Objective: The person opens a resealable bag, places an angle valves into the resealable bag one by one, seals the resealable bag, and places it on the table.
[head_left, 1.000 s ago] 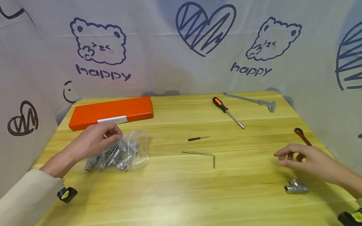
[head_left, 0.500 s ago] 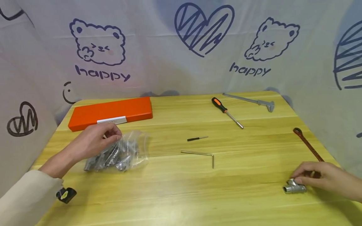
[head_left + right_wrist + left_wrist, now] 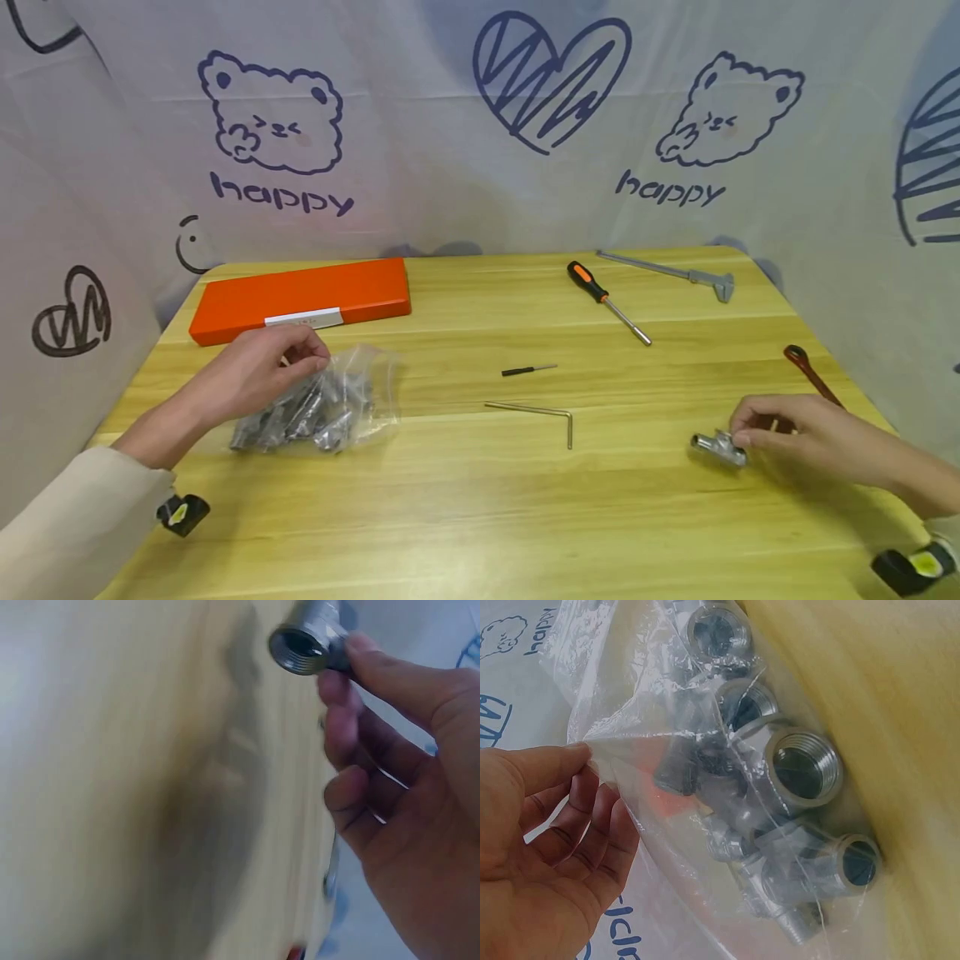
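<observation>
Right hand has picked up the tee fitting; left hand unchanged on the bag.

Head view: right hand [image 3: 806, 433] now pinches the metal tee pipe fitting [image 3: 718, 447] at its fingertips, lifted and carried left of where it lay half a second ago, near the table's [image 3: 480, 517] right edge. Left hand [image 3: 251, 375] stays pinching the clear plastic bag of fittings [image 3: 330, 404], just in front of the orange box [image 3: 300, 298]. Open tabletop lies between the hands, broken only by the hex key [image 3: 536, 412] and small black bit [image 3: 527, 369]; red wrench [image 3: 806, 371] sits just behind the right hand.
Left wrist view: thumb and fingers [image 3: 570, 817] hold the bag's film; threaded fittings [image 3: 802, 769] inside, resting on wood.
Right wrist view: blurred; fitting's threaded mouth [image 3: 304, 646] is gripped off the table.
</observation>
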`<state>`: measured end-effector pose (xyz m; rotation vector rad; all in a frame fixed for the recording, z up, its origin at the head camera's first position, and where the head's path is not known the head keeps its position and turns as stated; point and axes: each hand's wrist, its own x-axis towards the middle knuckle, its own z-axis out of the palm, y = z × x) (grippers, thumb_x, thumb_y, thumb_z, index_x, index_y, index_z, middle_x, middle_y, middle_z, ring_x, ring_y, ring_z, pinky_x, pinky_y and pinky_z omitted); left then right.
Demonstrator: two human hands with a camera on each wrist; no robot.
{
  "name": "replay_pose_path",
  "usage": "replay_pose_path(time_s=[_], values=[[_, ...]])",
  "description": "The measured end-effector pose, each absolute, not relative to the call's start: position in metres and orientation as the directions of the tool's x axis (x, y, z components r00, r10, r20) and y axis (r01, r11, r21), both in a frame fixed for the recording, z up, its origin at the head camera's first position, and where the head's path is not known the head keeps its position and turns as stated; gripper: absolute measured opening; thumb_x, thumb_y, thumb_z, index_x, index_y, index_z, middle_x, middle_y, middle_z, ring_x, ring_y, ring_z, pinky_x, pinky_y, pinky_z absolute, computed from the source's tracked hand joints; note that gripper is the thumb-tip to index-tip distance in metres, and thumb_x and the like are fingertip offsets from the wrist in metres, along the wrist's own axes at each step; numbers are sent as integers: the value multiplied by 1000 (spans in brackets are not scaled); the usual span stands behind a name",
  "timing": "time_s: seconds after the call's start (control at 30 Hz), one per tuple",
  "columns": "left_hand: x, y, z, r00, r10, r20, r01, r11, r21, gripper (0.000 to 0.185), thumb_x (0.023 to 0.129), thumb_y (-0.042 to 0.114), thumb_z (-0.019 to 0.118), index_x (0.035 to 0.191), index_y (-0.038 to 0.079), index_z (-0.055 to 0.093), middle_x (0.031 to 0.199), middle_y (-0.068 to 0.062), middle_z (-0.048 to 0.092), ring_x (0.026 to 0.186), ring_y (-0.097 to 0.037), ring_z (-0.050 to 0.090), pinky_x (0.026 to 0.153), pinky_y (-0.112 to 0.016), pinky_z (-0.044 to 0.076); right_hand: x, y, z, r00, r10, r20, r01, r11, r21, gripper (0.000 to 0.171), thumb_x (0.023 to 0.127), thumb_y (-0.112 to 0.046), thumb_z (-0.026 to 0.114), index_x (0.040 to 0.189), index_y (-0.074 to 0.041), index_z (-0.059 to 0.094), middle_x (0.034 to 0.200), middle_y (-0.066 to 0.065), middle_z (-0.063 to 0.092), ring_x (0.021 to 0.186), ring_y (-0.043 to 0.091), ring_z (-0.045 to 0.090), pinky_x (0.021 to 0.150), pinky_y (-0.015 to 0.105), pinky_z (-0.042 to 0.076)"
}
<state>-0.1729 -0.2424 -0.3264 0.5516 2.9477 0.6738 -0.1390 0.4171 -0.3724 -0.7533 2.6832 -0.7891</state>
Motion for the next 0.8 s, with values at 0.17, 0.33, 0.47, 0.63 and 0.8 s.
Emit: replay_pose_path(time_s=[0.17, 0.33, 0.47, 0.63, 0.8], values=[[-172, -242, -328, -932, 361, 19, 334, 839, 431, 6, 107, 16, 71, 110, 14, 75, 98, 0, 74, 88, -14, 63, 84, -34, 57, -162, 361, -361, -846, -534, 6, -447, 702, -554, 15, 108, -19, 70, 104, -34, 72, 96, -18, 70, 87, 3, 63, 73, 25, 51], [-172, -242, -328, -933, 360, 21, 333, 837, 434, 6, 106, 16, 71, 110, 13, 75, 99, 0, 74, 89, -14, 63, 85, -35, 57, -185, 296, -355, -836, -546, 53, -466, 656, -593, 7, 108, -24, 70, 104, -29, 74, 96, -7, 73, 87, 8, 64, 77, 26, 54], [-172, -242, -328, -933, 360, 24, 334, 836, 436, 7, 106, 16, 71, 110, 13, 76, 99, 0, 75, 89, -14, 63, 86, -36, 58, -202, 243, -353, -820, -567, 75, -482, 613, -626, 5, 108, -27, 71, 106, -25, 75, 98, 0, 75, 87, 17, 66, 78, 29, 55], [-172, -244, -328, -935, 355, 22, 327, 836, 440, 8, 107, 17, 71, 111, 13, 76, 100, 0, 75, 90, -14, 63, 86, -36, 57, -218, 177, -355, -791, -601, 114, -508, 543, -669, 8, 106, -27, 73, 107, -21, 77, 98, -1, 77, 86, 19, 69, 76, 31, 57], [-171, -246, -328, -937, 349, 22, 322, 838, 441, 7, 107, 17, 71, 111, 14, 76, 99, 0, 74, 89, -14, 63, 86, -36, 57, -227, 114, -364, -764, -632, 130, -525, 491, -695, 12, 106, -29, 73, 108, -18, 78, 101, -3, 78, 87, 12, 68, 80, 30, 57]])
